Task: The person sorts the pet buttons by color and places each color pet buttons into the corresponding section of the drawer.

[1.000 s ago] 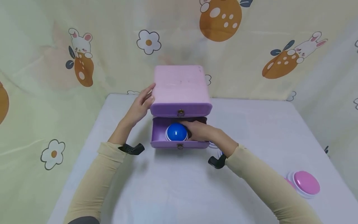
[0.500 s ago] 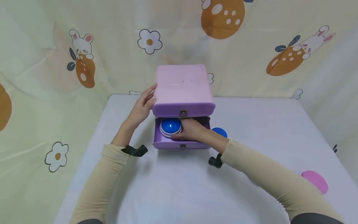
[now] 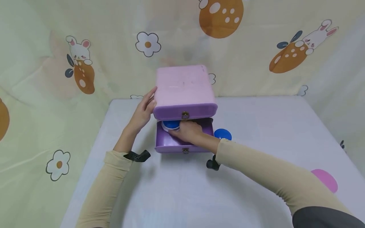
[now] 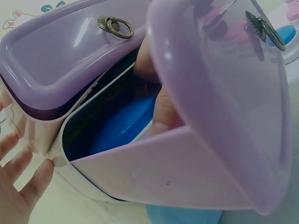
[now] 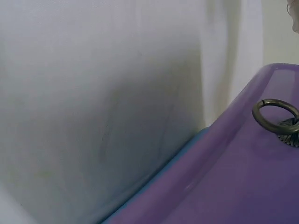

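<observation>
A pink and purple two-drawer box [image 3: 183,85] stands at the table's back edge, its lower drawer [image 3: 168,148] pulled out and its upper one closed. Inside the lower drawer, partly under the upper one, is a blue domed push button [image 3: 171,124] with a white base. My right hand [image 3: 189,131] reaches in and holds it at its right side, thumb in front; the other fingers are largely hidden. In the left wrist view the blue dome [image 4: 124,123] shows deep in the drawer. My left hand [image 3: 141,114] rests against the box's left side, fingers extended.
Another blue button [image 3: 223,134] sits just right of the drawer, partly behind the right forearm. A pink button [image 3: 326,180] shows beyond the right sleeve. A brass ring pull [image 5: 275,116] hangs on the drawer front. Patterned cloth [image 3: 176,50] hangs behind the table.
My right hand has moved left and further back in the drawer, taking the blue button from the front middle to the back left, under the upper drawer. The left hand stays at the box.
</observation>
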### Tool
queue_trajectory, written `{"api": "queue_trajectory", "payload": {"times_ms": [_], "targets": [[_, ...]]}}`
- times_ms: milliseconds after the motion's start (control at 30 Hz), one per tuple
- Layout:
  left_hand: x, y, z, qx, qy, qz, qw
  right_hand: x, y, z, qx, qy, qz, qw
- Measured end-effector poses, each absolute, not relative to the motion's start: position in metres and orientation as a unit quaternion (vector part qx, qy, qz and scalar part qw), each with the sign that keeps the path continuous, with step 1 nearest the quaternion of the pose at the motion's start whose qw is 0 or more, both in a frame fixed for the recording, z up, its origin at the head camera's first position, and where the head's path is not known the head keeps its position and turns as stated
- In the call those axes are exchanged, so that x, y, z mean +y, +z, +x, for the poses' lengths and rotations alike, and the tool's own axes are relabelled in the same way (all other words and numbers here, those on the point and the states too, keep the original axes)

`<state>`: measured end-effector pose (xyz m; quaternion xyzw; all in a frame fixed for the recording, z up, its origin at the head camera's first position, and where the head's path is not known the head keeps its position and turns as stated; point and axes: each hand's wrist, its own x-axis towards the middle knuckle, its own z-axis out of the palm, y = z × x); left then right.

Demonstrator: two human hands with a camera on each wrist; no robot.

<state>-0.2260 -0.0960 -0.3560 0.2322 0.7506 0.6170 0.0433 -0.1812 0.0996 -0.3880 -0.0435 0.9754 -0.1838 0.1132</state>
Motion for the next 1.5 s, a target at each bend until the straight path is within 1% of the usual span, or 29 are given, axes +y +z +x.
{"api": "queue_trajectory", "payload": {"times_ms": [100,267,333,400,533,600,667,767,833,867,933,1033,1100,1267,1500], "targets": [[-0.095,-0.356,-0.227,0.747,0.619,0.237,0.041,0.103,-0.384,-0.181,0.971,-0.192,-0.063,0.127],[-0.093,-0.356,-0.227,0.739,0.627,0.241,0.044,0.121,-0.370,-0.170,0.952,-0.204,-0.158,0.162],[-0.094,-0.356,-0.226,0.740,0.628,0.237,0.042,0.132,-0.361,-0.161,0.942,-0.205,-0.208,0.165],[-0.095,-0.356,-0.224,0.739,0.631,0.234,0.041,0.146,-0.351,-0.151,0.932,-0.216,-0.248,0.155],[-0.093,-0.356,-0.224,0.739,0.630,0.235,0.042,0.189,-0.330,-0.134,0.900,-0.284,-0.296,0.150],[-0.093,-0.355,-0.224,0.740,0.629,0.235,0.042,0.216,-0.325,-0.131,0.893,-0.320,-0.284,0.142],[-0.093,-0.355,-0.224,0.744,0.625,0.232,0.041,0.242,-0.330,-0.131,0.902,-0.333,-0.252,0.110],[-0.095,-0.355,-0.223,0.750,0.620,0.229,0.037,0.269,-0.354,-0.136,0.926,-0.334,-0.171,0.043],[-0.097,-0.356,-0.223,0.751,0.619,0.227,0.035,0.279,-0.375,-0.140,0.942,-0.314,-0.113,0.032],[-0.097,-0.356,-0.223,0.750,0.621,0.227,0.035,0.282,-0.385,-0.142,0.948,-0.303,-0.090,0.038],[-0.097,-0.356,-0.223,0.746,0.625,0.227,0.037,0.285,-0.404,-0.145,0.958,-0.274,-0.049,0.068],[-0.095,-0.356,-0.224,0.740,0.630,0.230,0.042,0.285,-0.427,-0.146,0.967,-0.225,-0.013,0.116],[-0.093,-0.360,-0.227,0.738,0.632,0.232,0.044,0.281,-0.438,-0.145,0.972,-0.199,-0.002,0.128],[-0.092,-0.360,-0.227,0.740,0.629,0.234,0.040,0.270,-0.445,-0.142,0.976,-0.176,0.010,0.126],[-0.095,-0.355,-0.223,0.747,0.624,0.226,0.032,0.257,-0.451,-0.142,0.982,-0.153,-0.009,0.110]]}}
